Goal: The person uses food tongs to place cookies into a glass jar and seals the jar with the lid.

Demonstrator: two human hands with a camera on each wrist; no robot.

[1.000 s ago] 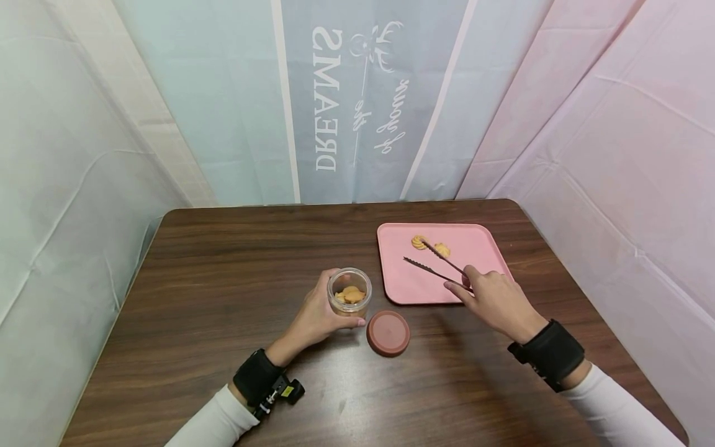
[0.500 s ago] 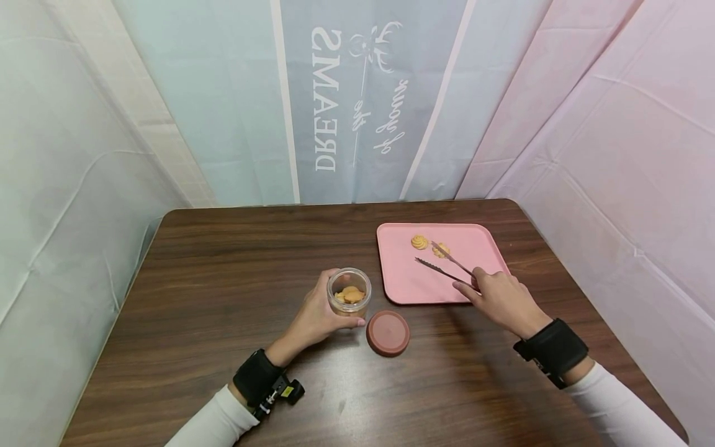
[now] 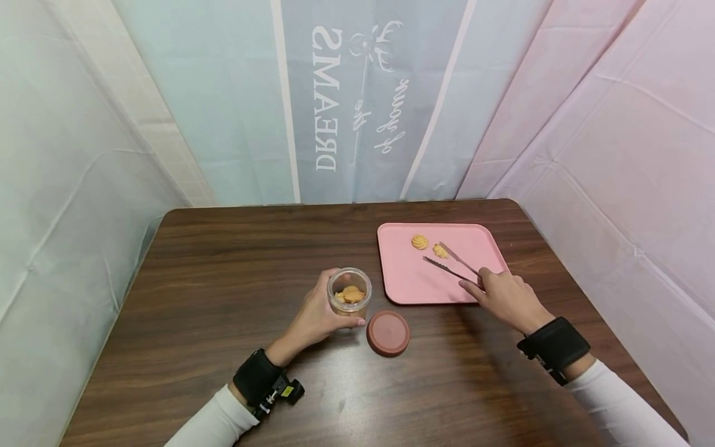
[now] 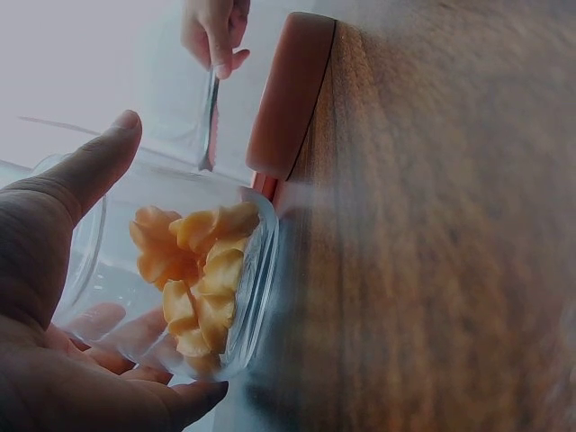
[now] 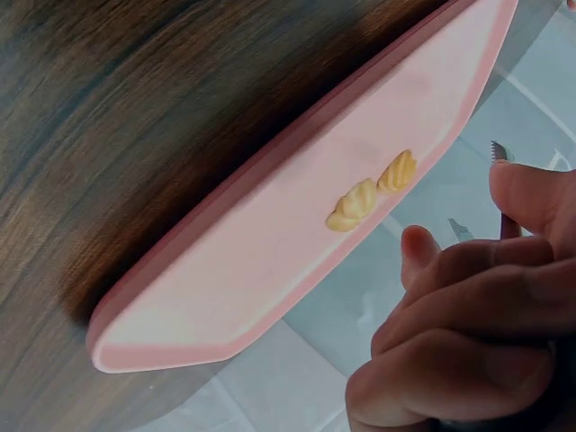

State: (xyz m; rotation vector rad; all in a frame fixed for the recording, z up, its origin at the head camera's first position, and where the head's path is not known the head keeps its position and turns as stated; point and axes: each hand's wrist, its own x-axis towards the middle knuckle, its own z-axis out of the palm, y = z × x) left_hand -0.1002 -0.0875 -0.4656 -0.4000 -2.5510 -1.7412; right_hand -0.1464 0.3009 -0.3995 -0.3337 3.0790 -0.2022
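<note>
My left hand (image 3: 319,315) grips a clear glass jar (image 3: 357,312) that has several piped butter cookies (image 4: 202,270) in its bottom. Thin metal tongs (image 3: 447,269) are held between the thumb and fingers of my right hand (image 3: 509,299). Their arms are spread over the pink tray (image 3: 408,282), one tip on either side of a cookie (image 3: 440,251). A second, swirled cookie (image 3: 419,242) lies just left of it on the tray. In the right wrist view both cookies sit close together, and curled fingers cover most of the tongs.
A round reddish-brown lid (image 3: 388,333) lies on the dark wooden table (image 3: 251,261) between the jar and the tray. Fabric curtains (image 3: 240,112) hang behind the table and along both sides.
My right hand has drawn the tongs to the right, from the swirled cookie to the cookie beside it. The left hand, jar and lid have stayed put.
</note>
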